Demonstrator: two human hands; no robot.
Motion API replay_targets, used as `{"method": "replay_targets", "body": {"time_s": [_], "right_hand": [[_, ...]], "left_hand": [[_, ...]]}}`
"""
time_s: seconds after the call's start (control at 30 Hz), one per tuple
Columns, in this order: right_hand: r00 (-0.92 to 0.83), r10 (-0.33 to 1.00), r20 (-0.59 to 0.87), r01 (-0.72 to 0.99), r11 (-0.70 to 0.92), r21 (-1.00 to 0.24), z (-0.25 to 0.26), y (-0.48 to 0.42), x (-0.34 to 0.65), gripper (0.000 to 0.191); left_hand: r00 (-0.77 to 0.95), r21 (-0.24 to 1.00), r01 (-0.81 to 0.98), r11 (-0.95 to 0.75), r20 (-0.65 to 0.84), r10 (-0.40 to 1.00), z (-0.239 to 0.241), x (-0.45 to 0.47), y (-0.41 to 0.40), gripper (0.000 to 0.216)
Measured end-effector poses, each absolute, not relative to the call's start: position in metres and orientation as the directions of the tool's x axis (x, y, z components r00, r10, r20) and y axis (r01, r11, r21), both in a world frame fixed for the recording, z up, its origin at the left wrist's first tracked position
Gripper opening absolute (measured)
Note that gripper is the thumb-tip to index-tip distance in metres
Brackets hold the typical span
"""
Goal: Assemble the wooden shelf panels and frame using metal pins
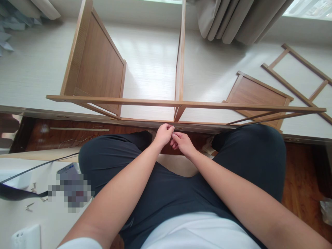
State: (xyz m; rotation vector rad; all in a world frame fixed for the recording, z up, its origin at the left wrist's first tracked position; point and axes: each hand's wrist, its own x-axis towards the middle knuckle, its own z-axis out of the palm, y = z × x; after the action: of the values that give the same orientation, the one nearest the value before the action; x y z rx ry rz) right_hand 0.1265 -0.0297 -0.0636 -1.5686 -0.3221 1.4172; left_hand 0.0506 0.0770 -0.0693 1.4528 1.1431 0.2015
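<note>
My left hand point(163, 135) and my right hand point(183, 142) meet between my knees, fingers closed around a small thin metal piece point(173, 129), likely a screw or key, at the near rail of a wooden furniture frame point(181, 103). The frame lies on the pale floor, with an upright centre divider point(181, 58) and a brown side panel point(95, 65) rising at the left. I sit with legs in dark trousers spread either side of my hands.
A loose brown panel point(256, 95) and a ladder-like wooden frame point(298, 76) lie on the floor at right. Grey curtains point(233, 20) hang at the back. Small screws point(32, 197), a phone point(68, 169) and a black cable point(31, 169) lie at left.
</note>
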Motion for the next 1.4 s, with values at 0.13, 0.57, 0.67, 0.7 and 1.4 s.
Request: {"method": "replay_targets", "body": {"time_s": [0.13,0.57,0.67,0.7,1.4], "right_hand": [[0.291,0.724,-0.625,-0.395,-0.505,-0.768,-0.061,-0.030,0.127,0.022],[0.221,0.640,-0.736,-0.627,-0.484,-0.610,-0.054,-0.029,0.128,0.023],[0.154,0.647,-0.747,-0.705,-0.458,-0.542,-0.052,-0.028,0.130,0.023],[0.136,0.647,-0.751,-0.722,-0.455,-0.522,-0.051,-0.028,0.131,0.024],[0.289,0.652,-0.701,-0.526,-0.504,-0.685,-0.057,-0.027,0.128,0.014]], "left_hand": [[0.520,0.833,0.511,0.213,-0.497,0.695,-0.065,0.051,0.078,0.017],[0.516,0.831,0.427,0.356,-0.547,0.659,-0.056,0.053,0.075,0.014],[0.504,0.826,0.429,0.365,-0.554,0.663,-0.051,0.054,0.075,0.013],[0.499,0.826,0.427,0.369,-0.555,0.665,-0.050,0.054,0.075,0.013],[0.544,0.834,0.468,0.293,-0.532,0.649,-0.059,0.051,0.078,0.016]]}}
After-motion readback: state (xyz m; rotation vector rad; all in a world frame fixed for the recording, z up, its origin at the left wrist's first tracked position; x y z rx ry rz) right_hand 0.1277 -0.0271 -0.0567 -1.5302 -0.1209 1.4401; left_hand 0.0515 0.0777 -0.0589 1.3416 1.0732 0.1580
